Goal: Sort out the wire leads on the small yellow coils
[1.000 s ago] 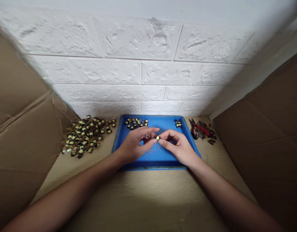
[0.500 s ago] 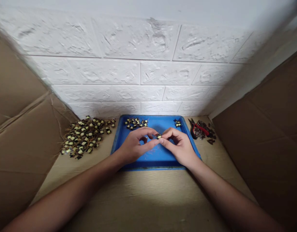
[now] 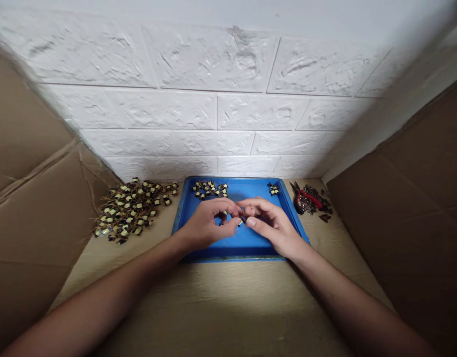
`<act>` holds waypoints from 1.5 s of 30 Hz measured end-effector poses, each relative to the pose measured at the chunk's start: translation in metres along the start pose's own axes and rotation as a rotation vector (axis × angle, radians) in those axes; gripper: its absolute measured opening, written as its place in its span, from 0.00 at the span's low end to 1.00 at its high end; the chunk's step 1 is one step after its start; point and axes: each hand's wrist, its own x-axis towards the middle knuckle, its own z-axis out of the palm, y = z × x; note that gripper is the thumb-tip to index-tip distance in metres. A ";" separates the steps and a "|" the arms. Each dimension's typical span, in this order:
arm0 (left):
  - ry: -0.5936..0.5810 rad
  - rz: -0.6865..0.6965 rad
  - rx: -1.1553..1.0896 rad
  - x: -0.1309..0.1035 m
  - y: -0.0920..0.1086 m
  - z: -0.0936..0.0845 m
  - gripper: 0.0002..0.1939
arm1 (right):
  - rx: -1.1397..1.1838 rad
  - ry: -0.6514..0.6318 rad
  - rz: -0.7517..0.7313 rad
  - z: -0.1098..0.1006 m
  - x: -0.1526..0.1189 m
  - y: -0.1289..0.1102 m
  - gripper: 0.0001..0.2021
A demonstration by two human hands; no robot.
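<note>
A small transformer (image 3: pixel 240 222), black with a yellow tape band, sits between my fingertips over the blue tray (image 3: pixel 246 252). My left hand (image 3: pixel 209 224) pinches it from the left with thumb and fingers. On the other side my right hand (image 3: pixel 271 225) closes on it, thumb beside the part and fingers curled behind. The fingers partly cover the transformer, and its thin wires hardly show. Several similar transformers (image 3: pixel 209 189) lie at the tray's back left, and a smaller group (image 3: pixel 273 189) is at its back right.
A big heap of transformers (image 3: pixel 129 208) with copper-coloured wire ends covers the table left of the tray. Red-handled pliers (image 3: pixel 298 198) lie to the right on a pile of small metal-looking pieces (image 3: pixel 309 204). Cardboard walls (image 3: pixel 31 198) flank both sides; a white brick-pattern wall (image 3: pixel 187 109) stands behind.
The transformer has turned and dropped slightly toward me and to the left between the fingertips. My right fingers have stretched left toward the left hand's fingers. The piles look the same.
</note>
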 end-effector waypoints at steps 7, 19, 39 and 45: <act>-0.056 -0.015 0.026 0.000 0.001 -0.003 0.05 | -0.028 0.000 0.003 0.000 0.005 0.003 0.07; -0.104 0.178 0.143 -0.001 0.001 0.001 0.08 | 0.193 0.034 0.153 -0.004 0.007 0.004 0.07; -0.199 0.083 0.053 -0.001 0.007 -0.005 0.14 | 0.264 -0.055 0.128 -0.005 0.006 0.004 0.14; -0.189 0.074 0.050 -0.001 0.007 -0.005 0.15 | 0.080 0.005 0.080 -0.003 0.008 -0.001 0.11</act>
